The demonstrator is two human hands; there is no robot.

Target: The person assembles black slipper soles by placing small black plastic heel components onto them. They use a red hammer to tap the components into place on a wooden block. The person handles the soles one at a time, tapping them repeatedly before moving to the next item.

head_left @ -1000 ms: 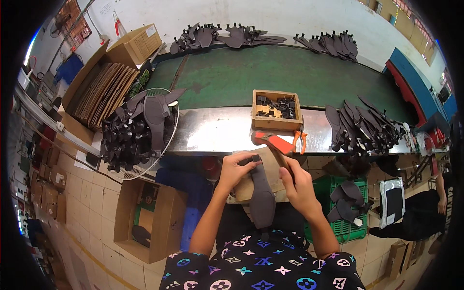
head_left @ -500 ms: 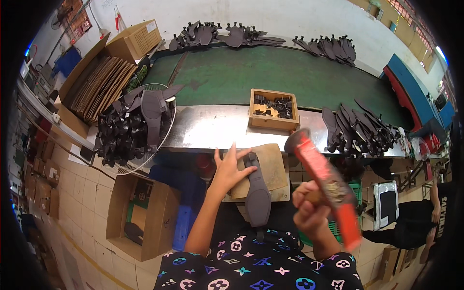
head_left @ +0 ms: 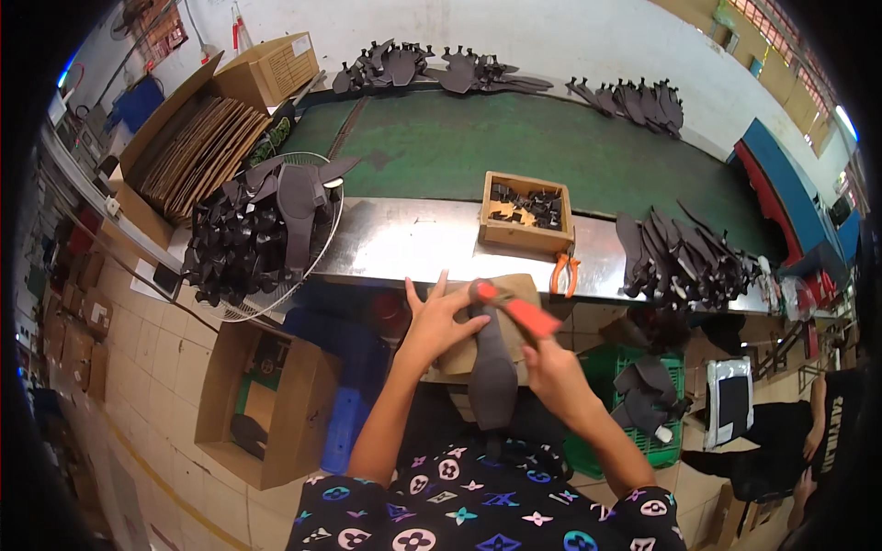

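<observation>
The right hand [head_left: 554, 375], wrapped round the hammer [head_left: 533, 320], had swung it down from the right over the far end of the sole [head_left: 493, 381], which lay across the board [head_left: 457, 360] beside the splayed left hand [head_left: 437, 323], so striking seemed underway.

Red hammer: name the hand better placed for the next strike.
Right, probably: the right hand holds the red hammer, its head over the narrow end of the dark sole. The left hand holds no tool, its thumb at the sole's edge.
</observation>
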